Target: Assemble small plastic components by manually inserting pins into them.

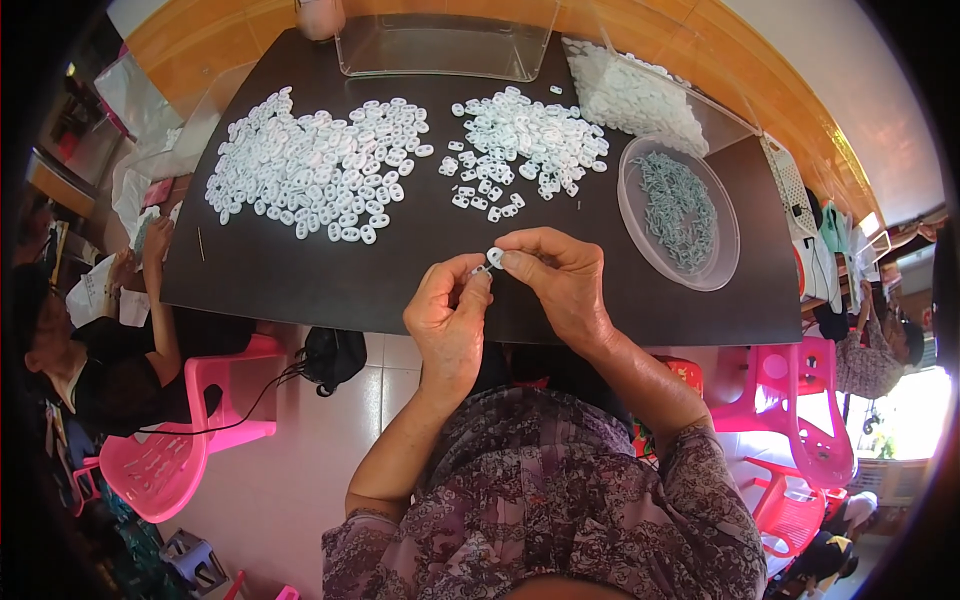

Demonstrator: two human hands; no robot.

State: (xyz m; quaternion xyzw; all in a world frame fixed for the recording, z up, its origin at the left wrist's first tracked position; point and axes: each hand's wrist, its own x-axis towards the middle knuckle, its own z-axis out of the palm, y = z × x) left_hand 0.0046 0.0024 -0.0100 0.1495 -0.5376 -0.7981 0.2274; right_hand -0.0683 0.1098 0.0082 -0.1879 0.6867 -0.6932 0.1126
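My two hands meet just above the near edge of the dark table (pixel 400 290). Between the thumb and forefinger of my right hand (pixel 568 290) is a white oval plastic piece (pixel 495 257). My left hand (pixel 447 318) pinches a smaller whitish piece (pixel 479 271) right beside it; its exact shape is mostly covered by the fingers. Beyond my hands lie a wide pile of white oval two-holed pieces (pixel 310 170) on the left and a pile of smaller white two-holed pieces (pixel 530 140) in the middle. A round transparent tub (pixel 628 200) on the right holds many small grey-green pieces (pixel 680 210).
A transparent box (pixel 735 125) with many white pieces stands at the back right; another transparent tray (pixel 445 75) is at the back. Pink plastic chairs (pixel 165 470) flank the table. A person (pixel 110 340) works at the left, and a black bag (pixel 333 358) hangs near the table edge.
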